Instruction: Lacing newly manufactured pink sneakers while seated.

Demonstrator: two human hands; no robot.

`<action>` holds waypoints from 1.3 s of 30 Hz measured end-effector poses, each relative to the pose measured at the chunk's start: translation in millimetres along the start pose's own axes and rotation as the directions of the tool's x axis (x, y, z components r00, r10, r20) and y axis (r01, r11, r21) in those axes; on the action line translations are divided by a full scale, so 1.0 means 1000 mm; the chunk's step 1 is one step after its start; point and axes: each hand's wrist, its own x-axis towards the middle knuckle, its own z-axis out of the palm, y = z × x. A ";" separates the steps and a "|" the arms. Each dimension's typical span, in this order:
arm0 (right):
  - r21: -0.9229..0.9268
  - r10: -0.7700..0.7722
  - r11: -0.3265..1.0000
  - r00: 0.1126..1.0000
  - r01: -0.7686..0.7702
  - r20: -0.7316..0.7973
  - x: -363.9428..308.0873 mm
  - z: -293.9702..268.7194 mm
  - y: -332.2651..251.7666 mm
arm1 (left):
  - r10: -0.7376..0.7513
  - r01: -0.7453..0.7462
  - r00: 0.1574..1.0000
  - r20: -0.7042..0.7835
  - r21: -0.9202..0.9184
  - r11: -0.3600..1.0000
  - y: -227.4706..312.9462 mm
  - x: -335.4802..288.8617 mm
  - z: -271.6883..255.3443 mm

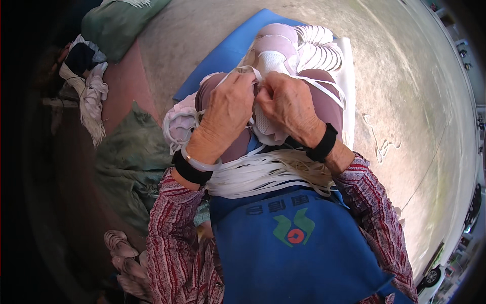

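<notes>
A pale pink and white shoe upper [271, 60] lies between my knees, a white mesh patch on its middle. My left hand [229, 104] is closed at its left side, pinching a white shoelace [329, 88]. Beside it my right hand [289, 104] is curled shut, the lace looping out past its right side. Both sets of fingertips meet low over the upper and partly hide where the lace passes. Across my lap, just below the hands, lies a thick bundle of loose white laces [263, 172], above the blue apron [304, 228].
Stacked pale uppers [320, 53] sit beyond my right knee on a white sheet [349, 76] and blue mat [223, 55]. Another upper [179, 124] is by my left thigh. Green sacks [134, 157] and more uppers [121, 248] lie left. A stray lace [382, 147] is on the concrete floor.
</notes>
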 end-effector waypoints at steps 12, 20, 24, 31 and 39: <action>0.141 0.022 0.990 1.000 -0.020 -0.013 -0.001 -0.003 0.005 | -0.165 0.188 0.981 0.100 -0.309 0.932 -0.014 0.008 -0.008; 0.172 0.104 0.980 0.995 -0.104 0.005 -0.003 -0.008 0.000 | -0.193 0.209 0.977 0.085 -0.244 0.947 -0.014 0.005 -0.006; 0.180 0.107 0.978 0.994 -0.108 0.012 -0.004 -0.008 0.001 | -0.317 0.369 0.928 0.197 -0.348 0.862 -0.013 0.015 -0.009; 0.155 0.043 0.987 0.999 -0.042 0.001 -0.004 -0.009 0.004 | -0.389 0.490 0.865 0.317 -0.364 0.792 -0.021 0.025 -0.009; 0.164 0.108 0.980 0.993 -0.116 0.056 0.001 -0.012 -0.005 | -0.400 0.503 0.863 0.308 -0.465 0.728 -0.030 0.027 0.003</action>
